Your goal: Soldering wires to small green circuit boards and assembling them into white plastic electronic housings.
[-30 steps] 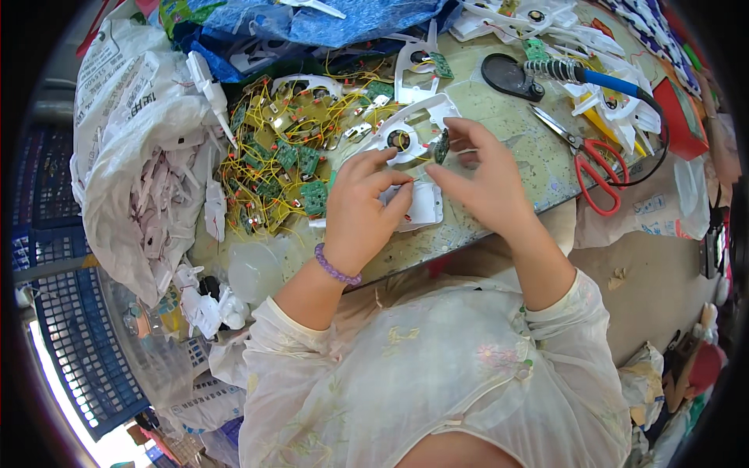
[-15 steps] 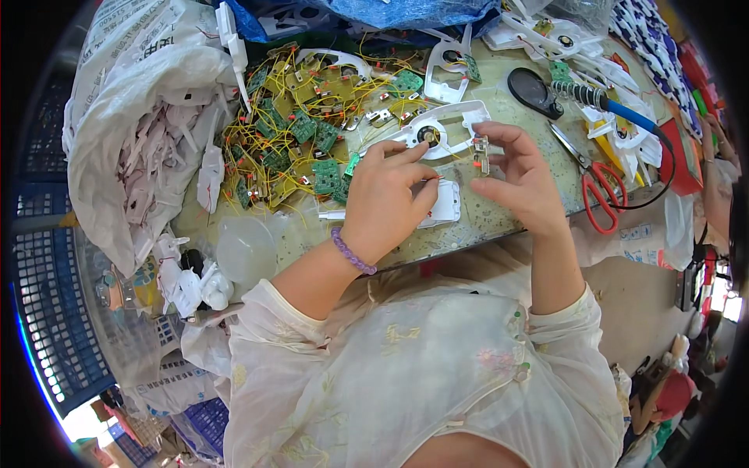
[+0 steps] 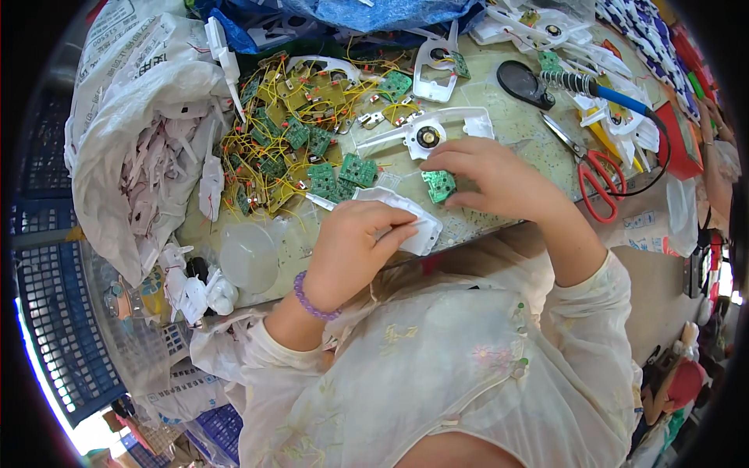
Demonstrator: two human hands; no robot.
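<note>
My left hand, with a purple bead bracelet at its wrist, lies over a white plastic casing. Its thumb and forefinger are pinched together at the casing's edge, and the other fingers are hidden beneath the hand. Close by, my right hand curls its fingers and thumb round a small green circuit board, just above the tabletop. Beyond both hands rests another white casing half, with a round black speaker set in it.
Several circuit boards with yellow wires are heaped at the far left, beside a white sack of white parts. Red-handled scissors, a soldering iron with a blue handle and a black round dish lie right. A translucent bowl stands front left.
My left hand has moved nearer to me and left, and the casing under it has turned. My right hand has come left and lower, turning the board so its green face shows.
</note>
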